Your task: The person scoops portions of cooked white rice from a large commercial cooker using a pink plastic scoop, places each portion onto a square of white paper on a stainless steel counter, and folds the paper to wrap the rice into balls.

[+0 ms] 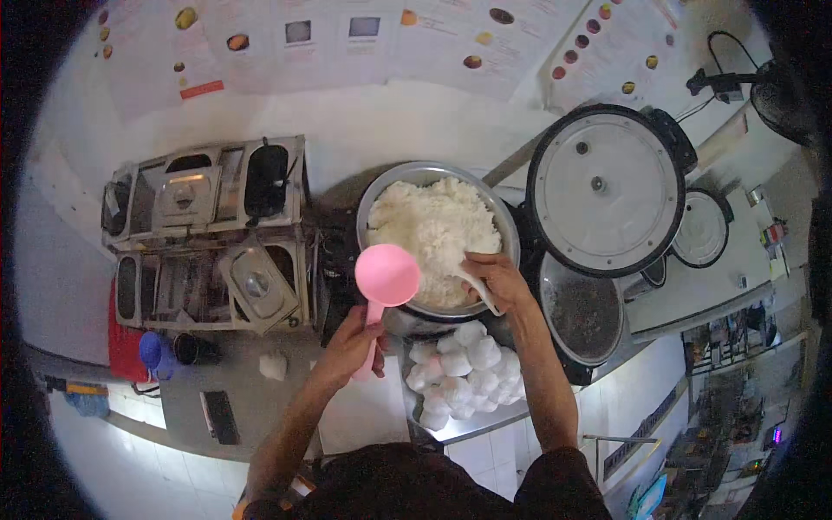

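Observation:
My left hand grips the handle of a pink plastic ladle, whose round bowl overlaps the near left rim of a large metal pot. Cooked white rice fills the pot in an uneven heap. Inside the near right rim, my right hand is closed around a white rice paddle; the paddle's far end is hidden by rice and fingers. Just below the pot lies a pile of white wrapped balls. A white board or sheet is under my left forearm's side.
Steel food pans with lids stand at left. Beside them are a blue cup, a black cup and a phone-like dark object. At right, a large round lid stands raised near a second pot. Printed sheets cover the wall.

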Tool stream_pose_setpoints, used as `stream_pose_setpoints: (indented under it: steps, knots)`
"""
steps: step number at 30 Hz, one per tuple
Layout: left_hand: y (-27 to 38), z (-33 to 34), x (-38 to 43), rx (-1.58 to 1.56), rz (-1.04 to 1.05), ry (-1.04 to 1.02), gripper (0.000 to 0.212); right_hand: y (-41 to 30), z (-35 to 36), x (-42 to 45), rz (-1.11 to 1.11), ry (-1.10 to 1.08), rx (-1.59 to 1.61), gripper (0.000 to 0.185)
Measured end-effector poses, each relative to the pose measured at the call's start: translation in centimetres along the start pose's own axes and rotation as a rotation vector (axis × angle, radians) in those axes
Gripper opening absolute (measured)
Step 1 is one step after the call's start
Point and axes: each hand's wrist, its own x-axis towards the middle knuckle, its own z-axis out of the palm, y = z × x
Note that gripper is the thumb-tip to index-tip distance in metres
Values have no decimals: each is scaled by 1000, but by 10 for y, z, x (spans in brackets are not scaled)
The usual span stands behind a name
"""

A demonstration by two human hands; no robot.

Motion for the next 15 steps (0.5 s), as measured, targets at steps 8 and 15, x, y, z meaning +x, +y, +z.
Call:
stream_pose_setpoints:
  steps: [8,15]
  knots:
    - [5,57,87,-23,-21,94,28,17,16,-3,-462,221,-72,35]
    - [13,71,97,372,87,220,26,-6,60,-34,-958,398,-1251,44]
